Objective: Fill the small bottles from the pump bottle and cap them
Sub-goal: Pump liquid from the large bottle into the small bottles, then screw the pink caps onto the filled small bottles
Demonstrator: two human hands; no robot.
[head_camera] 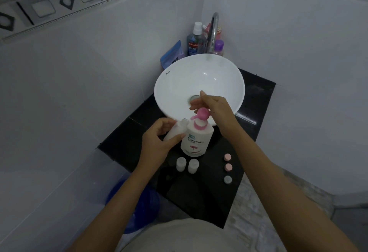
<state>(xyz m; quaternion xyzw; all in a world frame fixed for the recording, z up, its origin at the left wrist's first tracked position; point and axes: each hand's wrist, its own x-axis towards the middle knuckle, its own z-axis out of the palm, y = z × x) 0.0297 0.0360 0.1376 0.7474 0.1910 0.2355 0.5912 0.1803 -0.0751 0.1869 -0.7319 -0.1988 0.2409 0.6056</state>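
A white pump bottle (197, 138) with a pink pump head (262, 114) stands on the black counter (199, 192) in front of the basin. My left hand (157, 142) grips a small translucent bottle (176, 129), tilted with its open mouth just under the pump spout. My right hand (215, 106) hovers over the pump head with fingers spread, palm close to the top. Two more small bottles (180, 164) (193, 165) stand upright near the front. Three loose caps lie at the right: two pink (227, 157) (228, 167) and one grey (227, 179).
The white round basin (173, 84) sits behind the pump bottle, with a chrome tap (213, 30) over it. Mouthwash (194, 42), a purple-capped bottle (219, 46) and a blue pouch (172, 55) crowd the back corner. A blue bucket (143, 202) stands on the floor at the left.
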